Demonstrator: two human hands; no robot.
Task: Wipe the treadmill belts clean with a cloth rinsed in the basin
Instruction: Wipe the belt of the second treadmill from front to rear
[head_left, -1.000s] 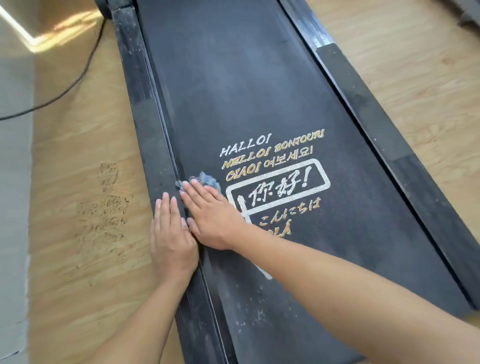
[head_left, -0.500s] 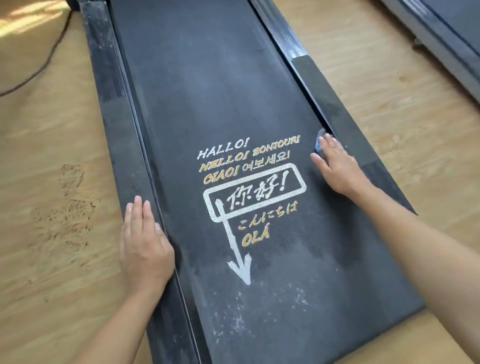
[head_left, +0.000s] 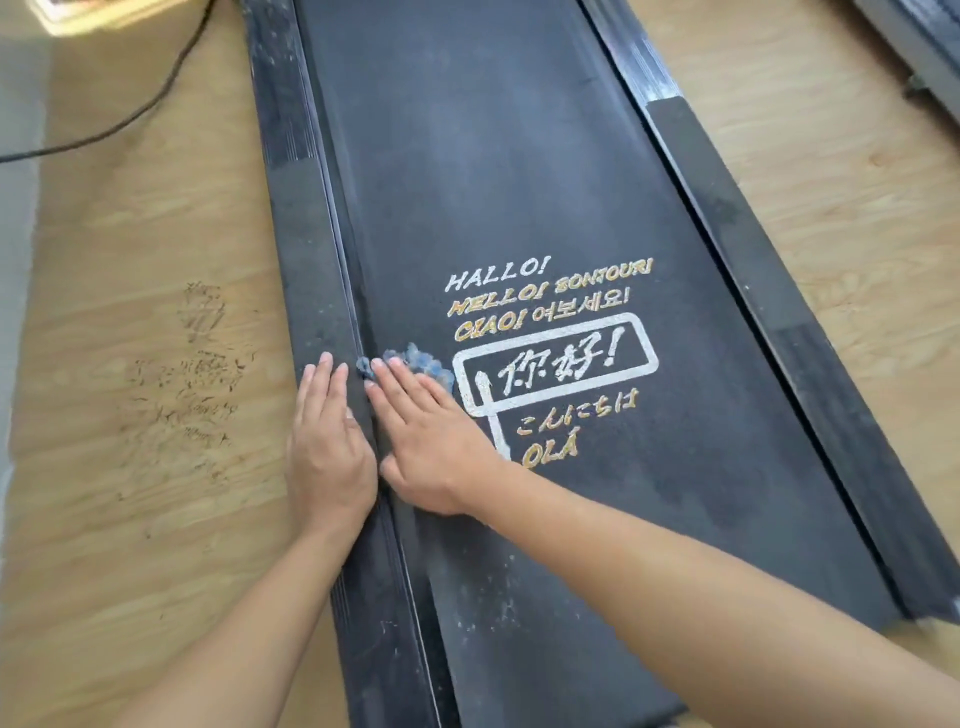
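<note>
- Crossed over from the right edge of the belt, the right hand presses the blue cloth flat at its left edge, fingers straight.
- Just beside it, the left hand lies flat on the left rail.

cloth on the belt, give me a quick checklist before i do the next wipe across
1. Cloth held down for the stroke: ok, the right hand presses the blue cloth flat at the left edge of the belt.
2. Other hand off the belt: ok, the left hand rests flat on the left side rail.
3. Near end of the belt clean: not ok, white specks show there.
4. Cloth wet and clean enough: cannot tell, the fingers cover most of it.
5. Basin within reach: cannot tell, none is in view.
</note>
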